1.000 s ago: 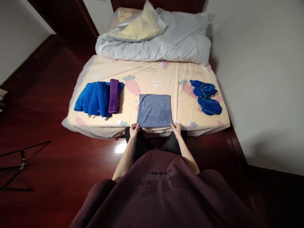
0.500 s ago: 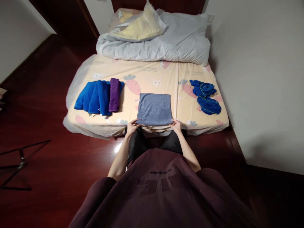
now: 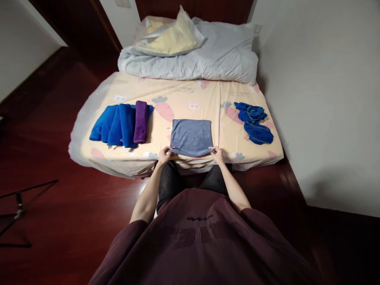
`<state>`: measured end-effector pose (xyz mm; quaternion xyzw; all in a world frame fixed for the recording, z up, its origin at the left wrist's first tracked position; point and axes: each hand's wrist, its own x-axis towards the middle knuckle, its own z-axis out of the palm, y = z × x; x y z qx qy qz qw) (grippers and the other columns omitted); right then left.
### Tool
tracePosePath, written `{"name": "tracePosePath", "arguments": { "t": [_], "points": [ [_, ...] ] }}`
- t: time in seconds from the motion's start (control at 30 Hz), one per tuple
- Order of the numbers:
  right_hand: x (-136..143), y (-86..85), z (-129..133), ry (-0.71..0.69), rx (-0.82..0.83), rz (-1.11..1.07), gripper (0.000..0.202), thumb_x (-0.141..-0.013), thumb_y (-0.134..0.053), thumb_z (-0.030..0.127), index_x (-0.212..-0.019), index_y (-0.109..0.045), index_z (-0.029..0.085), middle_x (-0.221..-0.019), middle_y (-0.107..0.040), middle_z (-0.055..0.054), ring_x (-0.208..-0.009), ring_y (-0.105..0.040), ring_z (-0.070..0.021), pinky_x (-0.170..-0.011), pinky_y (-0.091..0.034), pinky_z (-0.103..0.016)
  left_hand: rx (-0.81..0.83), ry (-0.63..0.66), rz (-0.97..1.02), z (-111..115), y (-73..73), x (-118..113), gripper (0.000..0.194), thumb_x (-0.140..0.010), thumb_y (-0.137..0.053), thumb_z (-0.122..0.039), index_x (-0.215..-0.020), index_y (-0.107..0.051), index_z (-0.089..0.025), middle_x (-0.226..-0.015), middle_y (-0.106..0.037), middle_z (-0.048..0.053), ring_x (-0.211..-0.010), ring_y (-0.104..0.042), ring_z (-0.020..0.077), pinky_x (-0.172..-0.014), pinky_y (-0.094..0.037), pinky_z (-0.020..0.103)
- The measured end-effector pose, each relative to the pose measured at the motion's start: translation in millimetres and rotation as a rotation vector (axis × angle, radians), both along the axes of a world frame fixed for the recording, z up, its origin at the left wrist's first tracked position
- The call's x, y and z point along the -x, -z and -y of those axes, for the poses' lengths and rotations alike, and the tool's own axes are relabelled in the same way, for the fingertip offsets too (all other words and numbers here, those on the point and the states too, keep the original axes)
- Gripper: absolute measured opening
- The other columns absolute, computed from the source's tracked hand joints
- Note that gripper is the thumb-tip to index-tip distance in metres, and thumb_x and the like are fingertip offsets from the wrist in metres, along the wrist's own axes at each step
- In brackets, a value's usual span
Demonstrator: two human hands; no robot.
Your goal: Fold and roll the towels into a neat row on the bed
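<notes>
A grey-blue towel (image 3: 191,136) lies as a flat rectangle near the front edge of the bed. My left hand (image 3: 164,155) pinches its near left corner, and my right hand (image 3: 217,155) pinches the near right one. Between my hands the near edge is slightly lifted and turned up. To the left, several rolled or folded blue towels (image 3: 114,124) lie side by side, with a purple towel (image 3: 140,122) rolled up at their right end. Over on the right are two crumpled blue cloths (image 3: 257,132) with green edging.
The bed (image 3: 190,95) wears a cream sheet with carrot and cat prints. A rolled pale quilt (image 3: 190,65) and a bagged yellow pillow (image 3: 173,41) lie at its head. Black tripod legs (image 3: 19,213) stand on the red floor at left; a wall (image 3: 323,99) borders the right.
The near edge of the grey-blue towel has been raised slightly and turned away from me, both hands moving with it. The whole view has shifted a little.
</notes>
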<state>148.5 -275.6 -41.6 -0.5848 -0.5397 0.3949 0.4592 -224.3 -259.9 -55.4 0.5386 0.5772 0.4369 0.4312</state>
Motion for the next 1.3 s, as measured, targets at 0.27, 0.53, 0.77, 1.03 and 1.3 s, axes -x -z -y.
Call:
{"name": "tracePosePath", "arguments": {
  "t": [0.27,0.53,0.77,1.03,1.3],
  "points": [
    [-4.3,22.8,-7.0,0.135,0.091,0.074,0.026,-0.081,-0.065,0.042,-0.096,-0.064,0.021,-0.096,-0.075,-0.01,-0.091,-0.073,-0.0241,-0.086,-0.06,-0.035,0.07,-0.065,-0.091,-4.2,2.7,3.0,0.03,-0.078,-0.065,-0.044,-0.093,-0.063,-0.018,-0.076,-0.067,0.004,-0.071,-0.063,0.0199,-0.068,-0.054,0.031],
    [-7.0,23.7,-3.0,0.124,0.112,0.18,0.038,-0.086,-0.063,0.058,-0.073,-0.059,0.023,-0.07,-0.065,-0.005,-0.077,-0.065,-0.0224,-0.071,-0.054,-0.03,0.085,-0.084,-0.236,0.4,14.0,11.6,0.031,-0.085,-0.06,-0.048,-0.083,-0.066,-0.018,-0.075,-0.069,0.006,-0.079,-0.065,0.0231,-0.076,-0.052,0.033],
    [-7.1,21.8,-6.2,0.117,0.082,0.276,0.046,-0.09,-0.055,0.059,-0.061,-0.039,0.027,-0.057,-0.044,0.003,-0.061,-0.045,-0.0158,-0.06,-0.039,-0.026,0.141,-0.113,-0.354,-3.4,21.5,13.8,0.038,-0.092,-0.051,-0.05,-0.079,-0.068,-0.018,-0.076,-0.07,0.008,-0.079,-0.065,0.0243,-0.076,-0.049,0.033],
    [-7.5,26.9,-7.0,0.131,0.051,0.324,0.048,-0.092,-0.054,0.055,-0.06,-0.033,0.027,-0.056,-0.037,0.005,-0.06,-0.038,-0.0144,-0.06,-0.033,-0.027,0.172,-0.164,-0.413,-5.2,25.1,7.7,0.039,-0.095,-0.049,-0.048,-0.089,-0.072,-0.017,-0.087,-0.076,0.011,-0.087,-0.069,0.0259,-0.082,-0.05,0.033],
    [-5.3,25.1,-7.9,0.147,0.069,0.389,0.044,-0.094,-0.053,0.045,-0.06,-0.031,0.027,-0.055,-0.037,0.005,-0.059,-0.037,-0.0149,-0.062,-0.032,-0.028,0.183,-0.174,-0.479,-4.6,26.1,7.2,0.042,-0.098,-0.046,-0.048,-0.093,-0.072,-0.015,-0.09,-0.076,0.013,-0.087,-0.068,0.0272,-0.082,-0.049,0.035]
  ]
}}
